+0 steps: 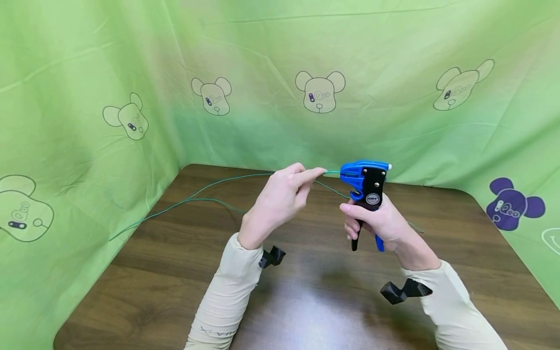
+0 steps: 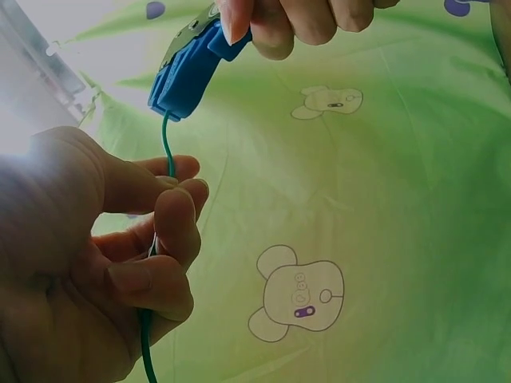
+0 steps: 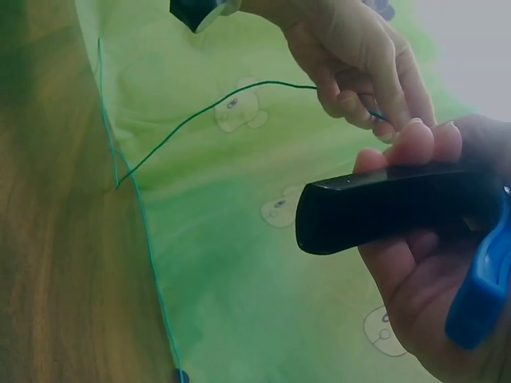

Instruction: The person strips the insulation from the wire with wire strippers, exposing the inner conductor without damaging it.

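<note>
My right hand [image 1: 385, 221] grips a blue and black wire stripper [image 1: 369, 180] upright above the table, fingers wrapped round its handles. In the right wrist view the black handle [image 3: 359, 211] and the blue handle [image 3: 479, 299] stand spread apart. To the left, my left hand [image 1: 280, 199] pinches a thin green wire [image 2: 166, 142] between thumb and fingertips. A short stretch of wire runs from those fingertips to the stripper's blue nose [image 2: 177, 96]. How deep the wire sits inside is hidden. Behind the left hand, the wire trails on through the curled lower fingers.
Loose loops of the green wire [image 1: 210, 185] reach across the brown wooden table [image 1: 175, 287] to its left edge. Green cloth [image 1: 262, 131] printed with bear heads hangs round the back and sides. A black camera mount sits on each wrist.
</note>
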`<state>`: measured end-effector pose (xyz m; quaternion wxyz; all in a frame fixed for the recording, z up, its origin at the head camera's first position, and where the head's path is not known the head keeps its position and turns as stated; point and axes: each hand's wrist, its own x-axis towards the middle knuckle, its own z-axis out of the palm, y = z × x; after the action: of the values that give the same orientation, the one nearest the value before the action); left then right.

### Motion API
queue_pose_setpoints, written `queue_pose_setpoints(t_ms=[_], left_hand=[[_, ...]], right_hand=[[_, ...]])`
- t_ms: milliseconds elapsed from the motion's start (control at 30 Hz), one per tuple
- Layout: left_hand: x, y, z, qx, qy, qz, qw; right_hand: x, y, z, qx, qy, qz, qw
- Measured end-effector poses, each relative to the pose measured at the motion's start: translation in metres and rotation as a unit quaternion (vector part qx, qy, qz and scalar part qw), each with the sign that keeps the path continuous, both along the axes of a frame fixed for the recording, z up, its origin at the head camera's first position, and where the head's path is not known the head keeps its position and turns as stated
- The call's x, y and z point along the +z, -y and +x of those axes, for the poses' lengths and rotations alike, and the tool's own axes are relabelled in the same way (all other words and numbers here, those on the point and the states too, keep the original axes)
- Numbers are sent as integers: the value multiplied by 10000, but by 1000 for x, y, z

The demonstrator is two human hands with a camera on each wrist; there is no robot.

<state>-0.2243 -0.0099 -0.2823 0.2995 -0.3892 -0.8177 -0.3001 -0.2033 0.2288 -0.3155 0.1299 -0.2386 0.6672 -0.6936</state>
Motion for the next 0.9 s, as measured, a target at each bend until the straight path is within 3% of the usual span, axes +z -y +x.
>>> queue_pose_setpoints(t_ms=[500,900], left_hand=[[-1,0,0,-46,103,48,9999],[0,1,0,-60,59,44,10000]], right_hand=[[-1,1,1,70,47,-88,9999],[0,2,3,212,-279,-218,9991]])
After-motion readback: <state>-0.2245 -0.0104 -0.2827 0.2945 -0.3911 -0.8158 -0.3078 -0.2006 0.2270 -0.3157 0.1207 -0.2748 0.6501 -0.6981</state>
